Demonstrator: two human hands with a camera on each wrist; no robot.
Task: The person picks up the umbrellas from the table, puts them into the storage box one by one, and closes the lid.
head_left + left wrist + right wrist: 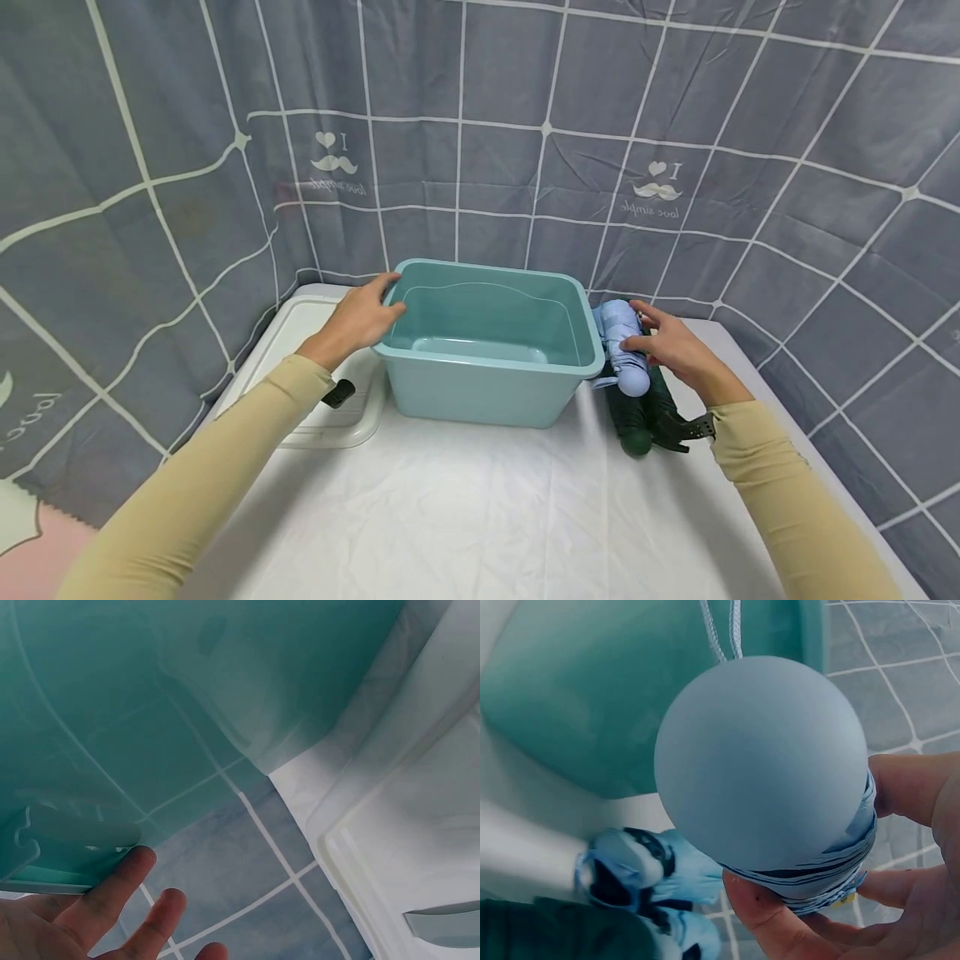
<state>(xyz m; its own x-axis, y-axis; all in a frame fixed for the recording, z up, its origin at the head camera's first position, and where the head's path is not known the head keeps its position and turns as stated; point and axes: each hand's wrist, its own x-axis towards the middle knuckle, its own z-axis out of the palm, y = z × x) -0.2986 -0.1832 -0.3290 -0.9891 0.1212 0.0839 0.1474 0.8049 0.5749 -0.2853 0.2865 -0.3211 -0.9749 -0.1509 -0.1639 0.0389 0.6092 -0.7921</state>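
Note:
A teal plastic storage bin (483,387) stands upright on the table, its inside bare. At its left rim is my left hand (360,315), with fingers fairly straight and spread; in the left wrist view a finger touches the bin near its rim. On the right, my right hand (671,346) grips a folded light blue umbrella (621,333) between thumb and fingers. Its round end cap (761,761) and cord face the right wrist camera. Below the held umbrella lie dark green folded umbrellas (636,437), partly hidden by it.
Left of the bin, partly under my left forearm, lies a white lid (300,312) with a grey latch (450,926). Light blue items with dark markings (671,866) lie beside the green ones. Grey gridded curtain (495,167) surrounds the white-covered table (465,508).

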